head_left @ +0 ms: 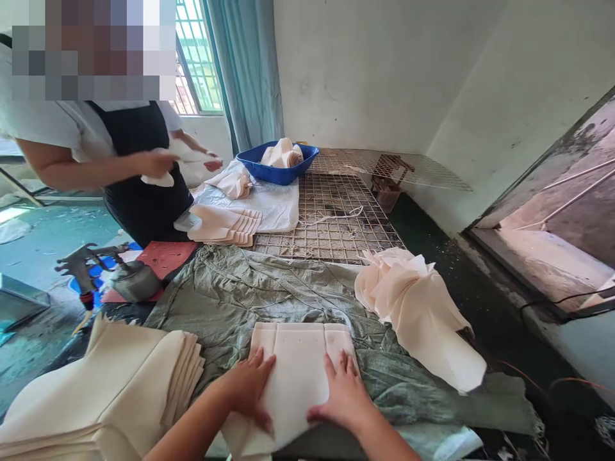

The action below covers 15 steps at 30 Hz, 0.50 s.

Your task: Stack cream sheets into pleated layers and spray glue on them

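Note:
A cream-coloured sheet of soft, foam-like material (300, 378) lies flat on the grey-green cloth in front of me, with creases along both sides. My left hand (250, 387) rests on its left part, fingers spread. On its right part lies my right hand (343, 390), its fingers also apart. Neither hand grips anything. To my left is a thick stack of similar cream sheets (96, 378). A loose, curled pile of cream pieces (413, 301) sits to the right.
Across the table a co-worker (139, 153) handles a cream piece. A blue basin (276, 171) holds more pieces, near a fanned stack (223, 224) on plastic. A metal spray gun (129, 278) stands at left. Wire mesh (331, 211) covers the far table; grey-green cloth (216, 288) the near part.

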Available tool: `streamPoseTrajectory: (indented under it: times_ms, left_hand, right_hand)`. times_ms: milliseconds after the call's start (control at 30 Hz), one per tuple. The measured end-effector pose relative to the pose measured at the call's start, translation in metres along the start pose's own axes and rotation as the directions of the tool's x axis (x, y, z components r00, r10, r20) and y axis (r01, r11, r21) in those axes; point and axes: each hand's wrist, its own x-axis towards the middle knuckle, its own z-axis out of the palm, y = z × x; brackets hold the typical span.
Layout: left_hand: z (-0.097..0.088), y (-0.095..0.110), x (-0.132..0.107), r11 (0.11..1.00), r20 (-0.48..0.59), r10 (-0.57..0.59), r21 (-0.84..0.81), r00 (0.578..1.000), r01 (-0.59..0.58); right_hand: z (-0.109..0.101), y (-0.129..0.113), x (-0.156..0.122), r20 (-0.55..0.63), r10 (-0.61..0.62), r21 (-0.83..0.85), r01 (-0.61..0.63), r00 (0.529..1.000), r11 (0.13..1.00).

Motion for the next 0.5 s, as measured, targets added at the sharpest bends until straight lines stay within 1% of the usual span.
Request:
streamPoseTrajectory:
  times_ms: [33, 100, 133, 200, 267, 300, 333, 400, 467, 500]
  left_hand:
    - [0.006, 0.002, -0.001, 1.0, 0.004, -0.006, 0.024, 1.0, 0.006]
    - [0.023, 0.005, 0.003, 0.995, -0.073, -0.055, 0.081, 0.996, 0.061]
    - [0.033, 0.006, 0.006, 0.991, -0.12, -0.081, 0.099, 0.989, 0.093]
    - [0.051, 0.006, 0.011, 0.987, -0.2, -0.093, 0.108, 0.975, 0.116]
    - [0.062, 0.004, 0.01, 0.993, -0.244, -0.052, 0.088, 0.968, 0.076]
    - [0.064, 0.003, 0.007, 0.996, -0.257, -0.026, 0.072, 0.966, 0.046]
    - [0.064, 0.001, 0.002, 0.998, -0.268, 0.001, 0.055, 0.963, 0.014]
    - [0.055, -0.009, -0.015, 0.999, -0.286, 0.051, 0.02, 0.957, -0.047]
    - [0.036, -0.031, -0.036, 0.999, -0.321, 0.038, -0.017, 0.946, -0.046]
    - [0.024, -0.047, -0.047, 0.999, -0.346, 0.001, -0.033, 0.938, -0.013]
  right_hand:
    - [0.01, -0.003, -0.002, -0.027, 0.027, -0.031, -0.028, 0.999, 0.999]
    - [0.026, -0.008, -0.005, -0.109, 0.052, -0.083, -0.062, 0.993, 0.995]
    - [0.03, -0.01, -0.006, -0.142, 0.052, -0.101, -0.067, 0.988, 0.993]
    - [0.031, -0.014, -0.009, -0.157, 0.061, -0.126, -0.081, 0.986, 0.989]
    - [0.024, -0.018, -0.013, -0.122, 0.084, -0.148, -0.102, 0.989, 0.984]
    - [0.019, -0.02, -0.015, -0.096, 0.099, -0.159, -0.113, 0.99, 0.981]
    - [0.015, -0.021, -0.016, -0.072, 0.107, -0.169, -0.118, 0.992, 0.978]
    - [0.008, -0.021, -0.019, -0.038, 0.109, -0.187, -0.114, 0.993, 0.976]
    - [0.004, -0.018, -0.021, -0.012, 0.099, -0.189, -0.1, 0.995, 0.977]
    - [0.002, -0.015, -0.021, -0.006, 0.094, -0.181, -0.094, 0.996, 0.979]
